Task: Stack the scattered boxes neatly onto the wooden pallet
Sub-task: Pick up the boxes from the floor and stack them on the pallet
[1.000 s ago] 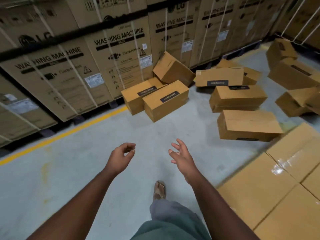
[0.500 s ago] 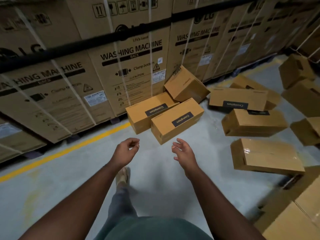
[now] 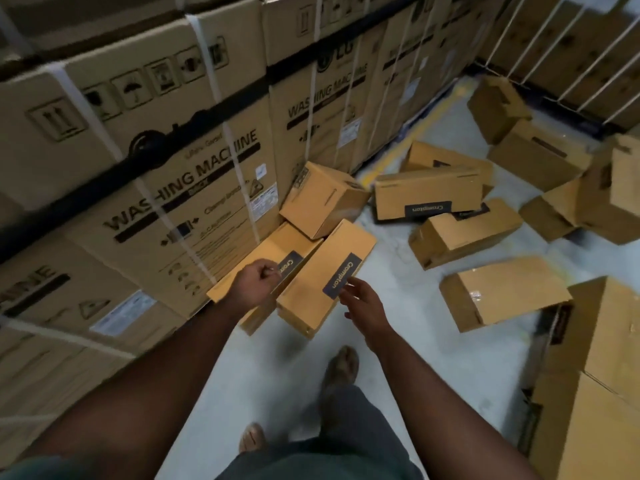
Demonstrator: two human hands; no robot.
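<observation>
Several brown cardboard boxes lie scattered on the grey floor. The nearest long box (image 3: pixel 322 271) with a dark label lies straight ahead, beside a second long box (image 3: pixel 266 254) against the wall of cartons. A smaller tilted box (image 3: pixel 322 199) leans on both. My left hand (image 3: pixel 258 280) hovers over the gap between the two long boxes, fingers curled, holding nothing. My right hand (image 3: pixel 360 299) is open at the near box's right edge, fingertips at its label. Stacked boxes (image 3: pixel 595 393) stand at the right; the pallet under them is hidden.
A tall wall of strapped washing machine cartons (image 3: pixel 166 174) runs along the left. More loose boxes (image 3: pixel 464 230) lie across the floor to the right and far right. My feet (image 3: pixel 341 365) stand on bare grey floor just behind the near box.
I have stepped forward and the boxes are much closer. Both hands have reached out from open air to over the two nearest long boxes.
</observation>
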